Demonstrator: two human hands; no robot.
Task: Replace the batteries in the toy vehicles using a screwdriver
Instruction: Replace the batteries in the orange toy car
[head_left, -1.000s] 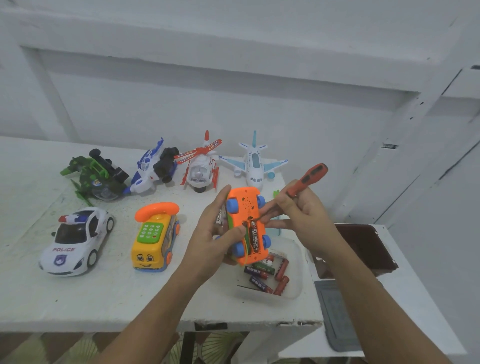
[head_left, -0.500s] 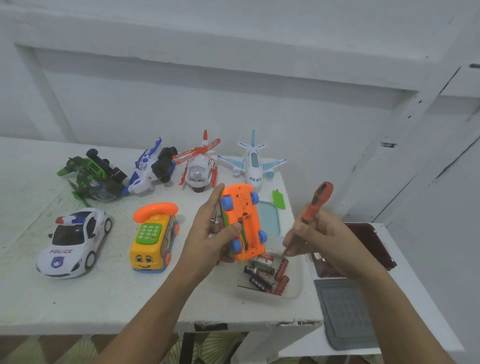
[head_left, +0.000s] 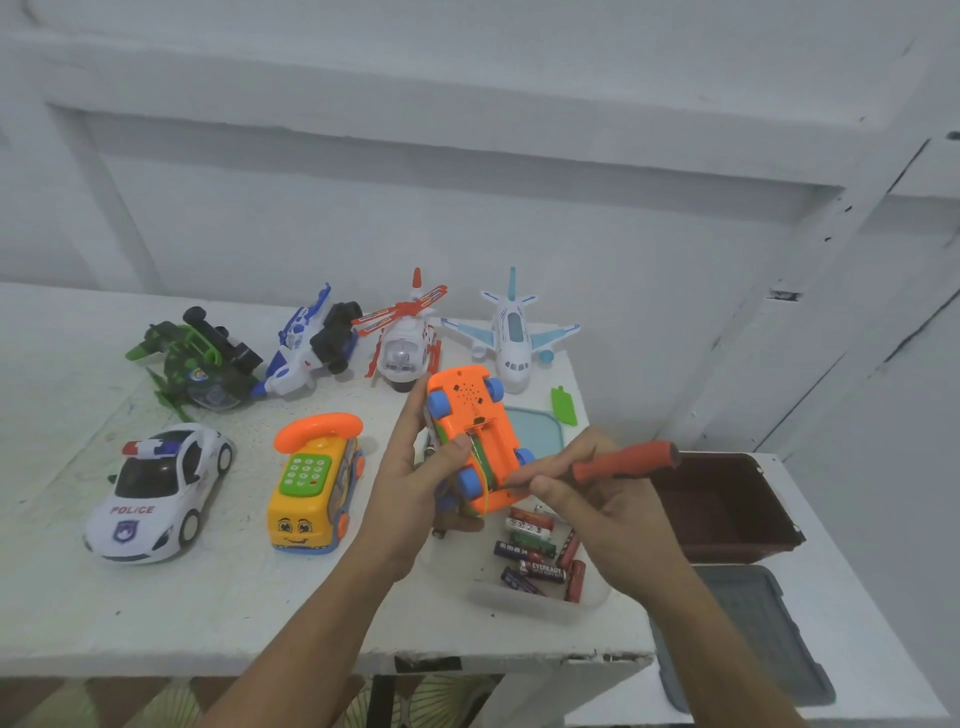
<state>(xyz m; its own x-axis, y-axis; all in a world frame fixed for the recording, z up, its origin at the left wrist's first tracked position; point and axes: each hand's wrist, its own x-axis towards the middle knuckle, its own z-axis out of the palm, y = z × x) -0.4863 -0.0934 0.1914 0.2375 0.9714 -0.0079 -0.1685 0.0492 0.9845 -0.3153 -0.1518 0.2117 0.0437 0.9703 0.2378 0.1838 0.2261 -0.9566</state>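
place: probably a room at home, though little of it shows | walls (head_left: 467, 156): white-painted boards with raised battens | table (head_left: 234, 613): worn white wood, paint chipped at the front edge | on it: plastic toy vehicles (head_left: 150, 493), a clear tub (head_left: 519, 605) of loose batteries (head_left: 540, 569) | beside: lower white stand (head_left: 857, 597) holding a brown bin (head_left: 727, 509)

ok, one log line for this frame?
step: battery swap | left hand: holds orange toy car, underside up | right hand: grips orange screwdriver, tip at car's underside | loose batteries: in clear container
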